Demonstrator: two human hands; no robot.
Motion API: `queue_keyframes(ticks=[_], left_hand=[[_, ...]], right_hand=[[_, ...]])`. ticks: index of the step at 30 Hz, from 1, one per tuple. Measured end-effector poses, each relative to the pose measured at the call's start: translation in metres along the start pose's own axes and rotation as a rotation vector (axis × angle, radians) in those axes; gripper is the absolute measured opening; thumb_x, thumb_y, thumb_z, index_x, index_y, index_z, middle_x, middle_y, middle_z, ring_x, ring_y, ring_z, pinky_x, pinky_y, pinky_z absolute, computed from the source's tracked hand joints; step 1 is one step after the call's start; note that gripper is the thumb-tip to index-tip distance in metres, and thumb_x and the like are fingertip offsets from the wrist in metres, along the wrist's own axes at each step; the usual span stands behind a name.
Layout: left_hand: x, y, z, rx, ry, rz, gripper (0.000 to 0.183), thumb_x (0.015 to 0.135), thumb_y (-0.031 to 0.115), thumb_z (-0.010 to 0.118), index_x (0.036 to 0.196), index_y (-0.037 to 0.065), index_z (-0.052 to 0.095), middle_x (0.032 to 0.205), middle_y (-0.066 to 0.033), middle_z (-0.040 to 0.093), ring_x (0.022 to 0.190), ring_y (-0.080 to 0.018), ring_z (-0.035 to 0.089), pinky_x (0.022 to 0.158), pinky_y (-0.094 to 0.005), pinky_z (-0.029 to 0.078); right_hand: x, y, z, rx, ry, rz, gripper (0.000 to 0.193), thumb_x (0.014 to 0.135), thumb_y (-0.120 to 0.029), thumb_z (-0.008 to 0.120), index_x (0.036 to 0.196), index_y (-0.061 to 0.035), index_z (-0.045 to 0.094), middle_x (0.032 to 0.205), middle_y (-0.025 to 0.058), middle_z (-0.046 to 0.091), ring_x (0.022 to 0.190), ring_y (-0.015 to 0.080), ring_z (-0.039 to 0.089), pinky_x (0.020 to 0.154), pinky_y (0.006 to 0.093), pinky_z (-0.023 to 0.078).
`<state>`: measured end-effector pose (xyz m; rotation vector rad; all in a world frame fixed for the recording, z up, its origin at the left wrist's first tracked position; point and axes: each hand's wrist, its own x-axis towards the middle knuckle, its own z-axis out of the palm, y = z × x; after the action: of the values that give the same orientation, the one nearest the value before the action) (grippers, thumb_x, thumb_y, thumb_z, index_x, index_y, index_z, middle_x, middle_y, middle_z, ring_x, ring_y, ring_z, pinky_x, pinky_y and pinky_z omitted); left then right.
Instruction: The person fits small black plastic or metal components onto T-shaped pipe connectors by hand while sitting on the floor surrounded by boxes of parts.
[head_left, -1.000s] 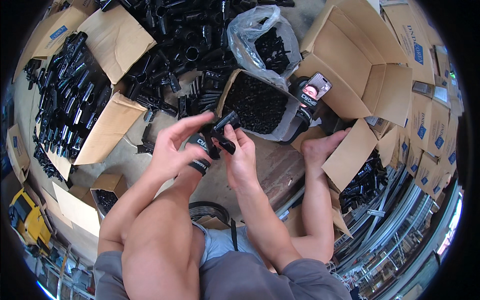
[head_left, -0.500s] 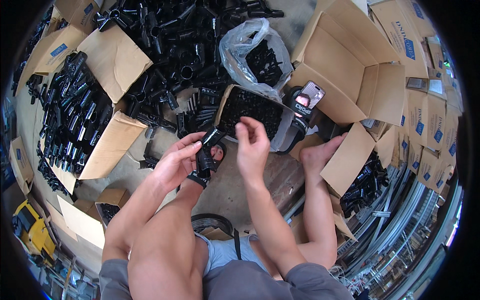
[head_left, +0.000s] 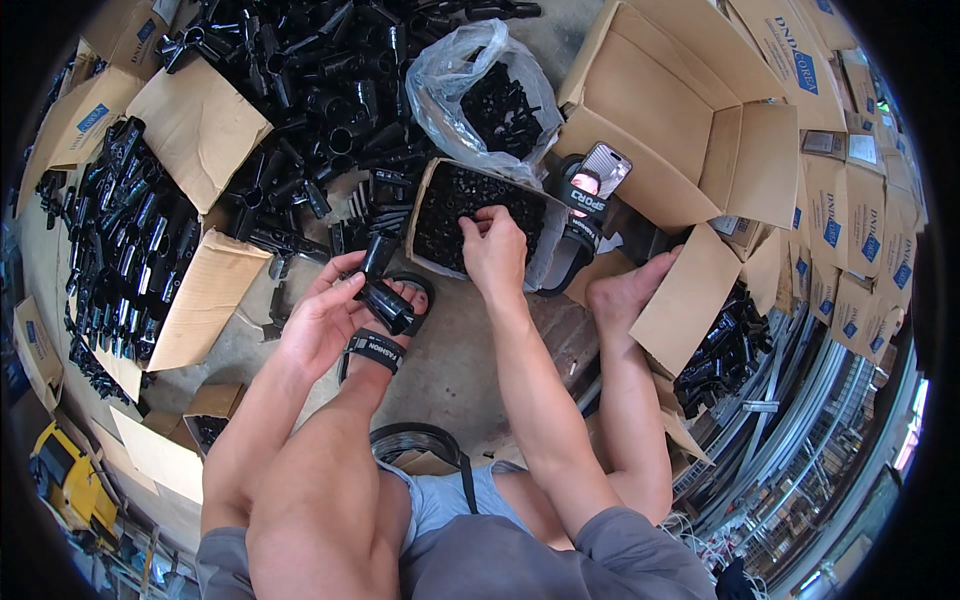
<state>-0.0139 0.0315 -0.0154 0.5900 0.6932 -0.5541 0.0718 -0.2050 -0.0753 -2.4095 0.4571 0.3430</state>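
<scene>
My left hand (head_left: 322,315) holds a black branched tube fitting (head_left: 386,303) between thumb and fingers, above my sandalled left foot. One short tube of it points up, and its wider end faces down to the right. My right hand (head_left: 497,252) reaches over a lined box (head_left: 417,212) full of small black parts (head_left: 447,200). Its thumb and fingertips are pinched together at the parts; whatever lies between them is too small or hidden to make out.
Beyond the box stands a clear plastic bag (head_left: 432,90) of small black pieces. Black fittings (head_left: 290,75) are heaped at the far left, beside a full carton (head_left: 208,300). At the right are an open carton (head_left: 655,110), a phone (head_left: 606,172) on a sandal (head_left: 578,205), and metal pipes (head_left: 765,425).
My right hand has gone from above the box's near edge down to the small parts inside. The fitting in my left hand has turned, its wider end now toward the lower right.
</scene>
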Motion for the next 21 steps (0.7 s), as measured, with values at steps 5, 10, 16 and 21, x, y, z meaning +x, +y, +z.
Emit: queue_keyframes(ticks=[5, 10, 16, 21], left_hand=[[0.003, -0.001, 0.002, 0.016, 0.007, 0.025, 0.041, 0.099, 0.016, 0.065, 0.137, 0.009, 0.051, 0.123, -0.01, 0.066, 0.114, -0.0219, 0.064, 0.1, -0.0392, 0.051], [0.003, 0.001, 0.002, 0.032, 0.025, 0.035, 0.041, 0.098, 0.014, 0.066, 0.136, 0.008, 0.053, 0.121, -0.0102, 0.067, 0.112, -0.0212, 0.065, 0.101, -0.0391, 0.05], [0.005, 0.005, 0.004, 0.061, 0.045, 0.039, 0.043, 0.098, 0.012, 0.066, 0.138, 0.006, 0.052, 0.121, -0.0105, 0.068, 0.11, -0.0199, 0.066, 0.099, -0.037, 0.051], [0.002, 0.007, 0.006, 0.098, 0.075, 0.118, 0.038, 0.099, 0.011, 0.066, 0.135, 0.005, 0.055, 0.124, -0.0101, 0.065, 0.112, -0.0173, 0.065, 0.097, -0.0353, 0.052]], right_hand=[[-0.005, -0.006, 0.009, -0.154, 0.129, -0.121, 0.027, 0.086, -0.017, 0.073, 0.105, -0.0001, 0.066, 0.092, 0.019, 0.074, 0.089, 0.0404, 0.071, 0.083, 0.0484, 0.056], [-0.008, -0.005, 0.012, -0.034, 0.141, -0.104, 0.021, 0.085, -0.009, 0.069, 0.104, -0.0012, 0.066, 0.089, 0.0182, 0.074, 0.084, 0.0375, 0.073, 0.078, 0.0467, 0.057], [-0.014, -0.005, 0.001, 0.079, 0.159, -0.156, 0.02, 0.088, -0.006, 0.067, 0.107, -0.0007, 0.07, 0.097, 0.0175, 0.073, 0.084, 0.0302, 0.072, 0.077, 0.0402, 0.057], [-0.048, -0.025, -0.021, 0.441, -0.127, -0.093, 0.019, 0.096, -0.007, 0.066, 0.113, 0.0006, 0.069, 0.101, 0.0116, 0.073, 0.089, 0.018, 0.07, 0.081, 0.0316, 0.055]])
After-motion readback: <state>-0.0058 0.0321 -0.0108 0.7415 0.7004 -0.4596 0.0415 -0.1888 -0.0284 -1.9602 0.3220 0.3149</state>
